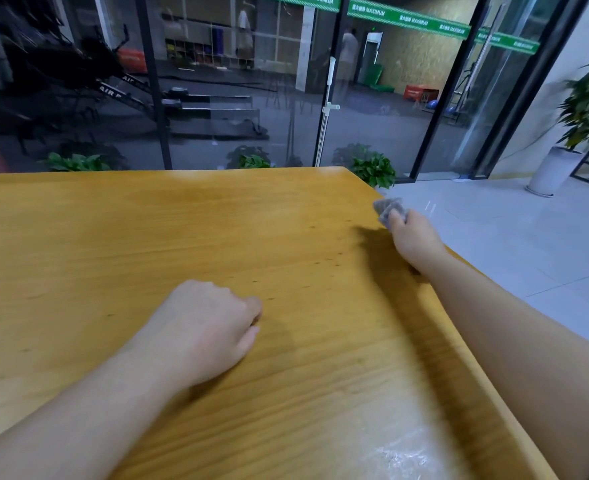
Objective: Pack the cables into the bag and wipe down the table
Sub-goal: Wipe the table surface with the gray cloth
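The right hand [411, 233] is holding a gray cloth [389, 208] in its fingers at the worktop's [147, 230] far right edge. The left hand [206, 327] is resting curled and holding nothing. No cables or bag are showing, so wiping looks like the step going on.

Head view, looking down, table [216, 220] close
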Demonstrator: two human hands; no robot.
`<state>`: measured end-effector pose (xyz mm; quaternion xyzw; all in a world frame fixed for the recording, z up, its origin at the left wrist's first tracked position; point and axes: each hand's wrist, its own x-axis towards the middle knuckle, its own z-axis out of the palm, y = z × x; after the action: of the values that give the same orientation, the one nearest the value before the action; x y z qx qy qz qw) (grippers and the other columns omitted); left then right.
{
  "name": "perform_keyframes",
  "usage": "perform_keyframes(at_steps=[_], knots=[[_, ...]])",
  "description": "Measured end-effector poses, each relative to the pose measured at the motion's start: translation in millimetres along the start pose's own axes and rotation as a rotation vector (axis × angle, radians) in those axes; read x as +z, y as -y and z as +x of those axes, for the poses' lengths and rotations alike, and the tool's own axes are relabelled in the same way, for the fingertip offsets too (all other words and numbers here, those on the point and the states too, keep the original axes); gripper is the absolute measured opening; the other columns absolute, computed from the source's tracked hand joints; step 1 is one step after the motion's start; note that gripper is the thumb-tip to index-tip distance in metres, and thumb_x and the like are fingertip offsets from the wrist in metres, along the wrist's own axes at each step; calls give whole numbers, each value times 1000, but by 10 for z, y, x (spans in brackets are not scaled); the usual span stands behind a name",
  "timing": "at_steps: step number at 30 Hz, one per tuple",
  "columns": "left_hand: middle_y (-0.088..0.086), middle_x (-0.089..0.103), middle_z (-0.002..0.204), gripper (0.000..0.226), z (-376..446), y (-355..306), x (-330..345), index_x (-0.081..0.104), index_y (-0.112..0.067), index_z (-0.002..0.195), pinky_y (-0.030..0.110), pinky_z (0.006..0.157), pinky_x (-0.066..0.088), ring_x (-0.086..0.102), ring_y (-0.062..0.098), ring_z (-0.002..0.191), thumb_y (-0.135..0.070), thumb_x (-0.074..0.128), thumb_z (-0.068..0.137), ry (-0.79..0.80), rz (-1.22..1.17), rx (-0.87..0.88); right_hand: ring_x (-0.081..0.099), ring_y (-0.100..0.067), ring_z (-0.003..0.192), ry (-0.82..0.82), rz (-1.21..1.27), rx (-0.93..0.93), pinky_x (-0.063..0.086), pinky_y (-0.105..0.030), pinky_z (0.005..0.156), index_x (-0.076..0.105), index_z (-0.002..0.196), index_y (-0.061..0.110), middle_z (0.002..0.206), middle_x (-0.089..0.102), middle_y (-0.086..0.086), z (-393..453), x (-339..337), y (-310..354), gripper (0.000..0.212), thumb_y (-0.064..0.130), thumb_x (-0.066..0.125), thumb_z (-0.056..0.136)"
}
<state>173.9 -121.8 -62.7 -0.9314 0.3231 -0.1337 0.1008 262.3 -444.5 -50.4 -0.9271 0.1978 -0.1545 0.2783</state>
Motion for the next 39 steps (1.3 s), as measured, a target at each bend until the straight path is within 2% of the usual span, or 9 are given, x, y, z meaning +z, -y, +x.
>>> perform_keyframes(at_steps=[2,5,11,15,26,29,31,36,39], knots=[[-3,66,87,33,10,-15,-1,47,-30,108,30,60,33,62,21,84,-47,25,91,1,20,20,28,-35,135,195,-265,54,26,-50,108,42,136,11,144,38,-15,53,116,-85,55,46,20,98],[-3,67,91,35,8,-24,31,46,-29,109,31,61,32,62,22,85,-49,23,91,-5,32,41,-2,-27,146,288,-409,71,5,-49,114,14,151,21,159,4,-3,124,227,-142,65,57,13,97],[-9,68,82,41,-41,95,51,49,-39,111,27,59,33,63,13,80,-59,25,84,-84,-119,16,-2,-29,146,247,-425,118,3,-52,115,10,151,26,159,5,-4,410,306,-117,64,58,12,95],[-13,65,69,52,-68,164,54,52,-44,101,23,54,27,60,5,69,-65,12,74,-129,-192,-25,-5,-29,145,280,-469,96,2,-52,116,6,151,28,160,1,-3,559,431,41,66,60,11,94],[-10,45,53,41,-35,179,-21,40,-33,76,26,57,32,49,8,60,-65,14,72,-89,-204,-70,-8,-26,145,437,-471,-241,-1,-48,115,9,151,29,160,-2,0,275,892,804,66,62,15,94],[-13,56,63,40,-59,204,-28,41,-33,73,26,61,36,46,7,61,-65,18,71,-72,-266,-130,-9,-24,145,478,-468,-331,-2,-48,115,10,151,27,160,-3,2,100,975,921,68,63,14,93],[-19,66,83,38,-113,225,-10,42,-33,73,25,69,42,57,5,73,-65,22,73,-54,-336,-156,-9,-23,145,495,-465,-370,-2,-47,115,9,151,27,159,-3,3,-6,996,958,69,64,13,93],[-37,58,110,18,-304,260,18,52,-33,73,17,85,40,55,-7,107,-46,50,86,9,-654,-263,-10,-19,145,540,-467,-463,-1,-45,115,11,151,28,159,-4,6,-327,965,978,69,65,14,92],[-29,55,122,15,-326,238,-8,50,-34,75,16,109,17,46,-10,117,-39,51,89,71,-692,-192,-11,-16,145,584,-450,-532,-2,-43,115,13,150,29,159,-4,7,-522,844,924,67,63,17,93]])
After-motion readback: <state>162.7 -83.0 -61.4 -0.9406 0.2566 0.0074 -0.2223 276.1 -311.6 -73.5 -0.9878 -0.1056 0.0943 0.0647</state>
